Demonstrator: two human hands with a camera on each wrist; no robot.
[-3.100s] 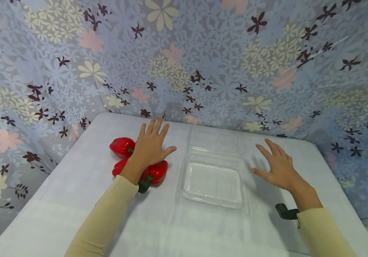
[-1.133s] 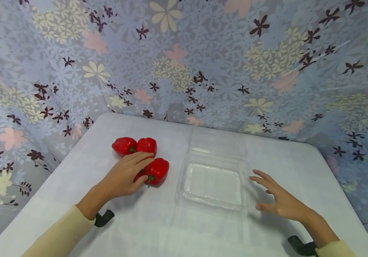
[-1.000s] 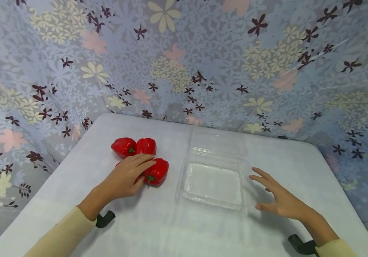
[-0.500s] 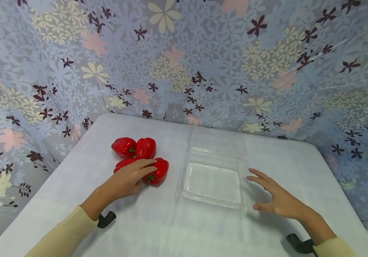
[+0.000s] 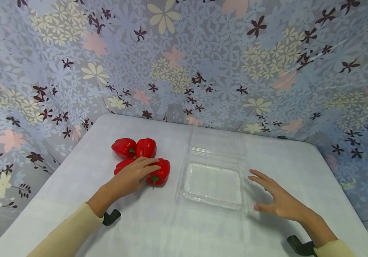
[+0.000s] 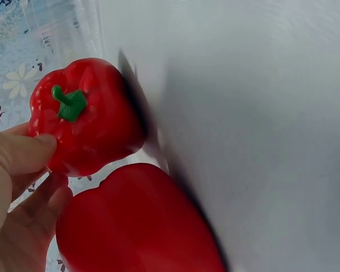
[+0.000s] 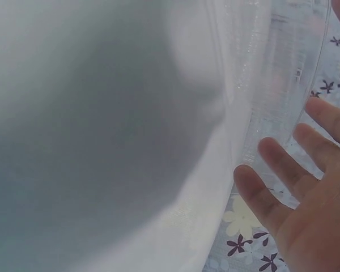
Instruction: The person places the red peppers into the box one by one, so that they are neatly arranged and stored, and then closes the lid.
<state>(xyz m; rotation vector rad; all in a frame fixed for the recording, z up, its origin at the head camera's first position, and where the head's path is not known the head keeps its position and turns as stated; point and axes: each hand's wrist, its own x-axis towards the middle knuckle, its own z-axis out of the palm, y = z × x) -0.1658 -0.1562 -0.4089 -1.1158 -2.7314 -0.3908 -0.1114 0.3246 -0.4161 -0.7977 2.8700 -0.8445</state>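
Between its thumb and fingers, my left hand point(image 5: 134, 175) grips the front-right red bell pepper point(image 5: 162, 172). The left wrist view shows the thumb point(image 6: 31, 153) on this pepper point(image 6: 96, 122) beside its green stem, with other fingers reaching round behind. A second red bell pepper point(image 6: 139, 226) lies right beside it, partly under the hand in the head view. Two more peppers, a left one point(image 5: 124, 147) and a right one point(image 5: 146, 147), sit just behind. My right hand point(image 5: 278, 200) hovers, fingers spread and holding nothing, to the right of a clear plastic container point(image 5: 243, 185).
The container's hinged lid point(image 5: 216, 141) lies folded back toward the wall side, its tray facing up. A white-covered table point(image 5: 209, 228) bears everything. Floral cloth point(image 5: 184, 64) rises behind the table's back edge.
My left hand has come down from above the peppers, spread fingers closing round the front-right one, which has shifted slightly right. My right hand has moved nearer and lower beside the container.
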